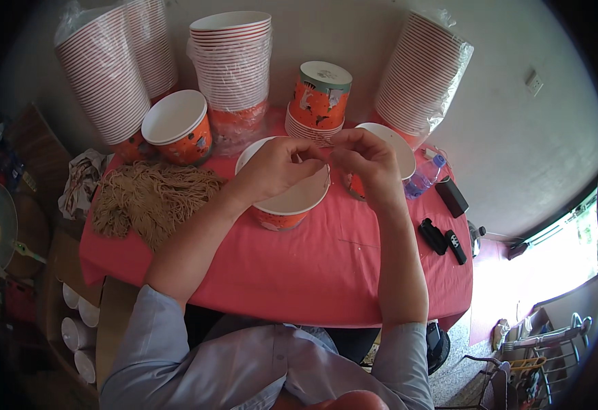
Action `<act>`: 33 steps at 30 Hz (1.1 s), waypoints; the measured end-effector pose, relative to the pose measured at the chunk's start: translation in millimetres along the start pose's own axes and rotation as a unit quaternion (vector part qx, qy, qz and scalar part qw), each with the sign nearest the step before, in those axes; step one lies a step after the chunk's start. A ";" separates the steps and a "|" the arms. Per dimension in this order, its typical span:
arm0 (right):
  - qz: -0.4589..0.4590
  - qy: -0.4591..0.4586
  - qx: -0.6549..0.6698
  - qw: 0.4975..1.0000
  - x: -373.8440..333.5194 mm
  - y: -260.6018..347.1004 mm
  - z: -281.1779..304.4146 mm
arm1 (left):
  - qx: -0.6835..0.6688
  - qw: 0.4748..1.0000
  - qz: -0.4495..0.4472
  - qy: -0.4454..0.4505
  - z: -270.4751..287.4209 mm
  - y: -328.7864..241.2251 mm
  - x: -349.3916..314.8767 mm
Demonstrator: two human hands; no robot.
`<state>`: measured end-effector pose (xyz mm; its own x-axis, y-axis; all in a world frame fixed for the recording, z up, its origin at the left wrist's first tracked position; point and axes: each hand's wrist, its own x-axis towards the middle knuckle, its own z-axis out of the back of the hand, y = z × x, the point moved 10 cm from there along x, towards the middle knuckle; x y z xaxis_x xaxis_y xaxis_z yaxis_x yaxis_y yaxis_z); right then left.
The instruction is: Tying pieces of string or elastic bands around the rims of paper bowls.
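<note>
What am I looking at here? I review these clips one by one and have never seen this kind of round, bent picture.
There is no machine: a person wears a wide fisheye camera on the head, looking down at their own two bare hands. That lens bends straight edges near the rim. The forearms come in from the lower edge.

The left hand and right hand meet, fingertips together, over the rim of an open orange paper bucket with a white inside. They seem to pinch something thin there; it is too small to tell what.

On the red tablecloth lie a heap of tan string, more buckets, tall stacks of buckets in clear wrap, a plastic bottle and some small black items.
</note>
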<state>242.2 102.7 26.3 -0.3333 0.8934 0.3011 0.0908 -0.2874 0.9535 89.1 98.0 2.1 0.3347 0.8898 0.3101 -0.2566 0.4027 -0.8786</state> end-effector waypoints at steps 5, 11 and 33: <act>-0.004 -0.004 0.036 0.999 2.2 -7.2 3.9 | 0.014 1.000 -0.005 -0.002 0.6 -0.2 0.1; 0.041 0.001 0.118 0.992 3.9 -1.0 4.4 | 0.004 1.000 -0.020 -0.005 -1.3 -5.5 -0.5; 0.096 0.039 -0.194 0.976 -9.9 23.2 -26.2 | -0.151 0.984 0.089 0.035 -3.9 16.7 0.3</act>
<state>223.1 78.2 45.0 -0.4166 0.7857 0.4572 -0.1976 -0.5692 0.7981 88.5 104.2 -13.9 0.3721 0.9198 0.1244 -0.0400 0.1497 -0.9879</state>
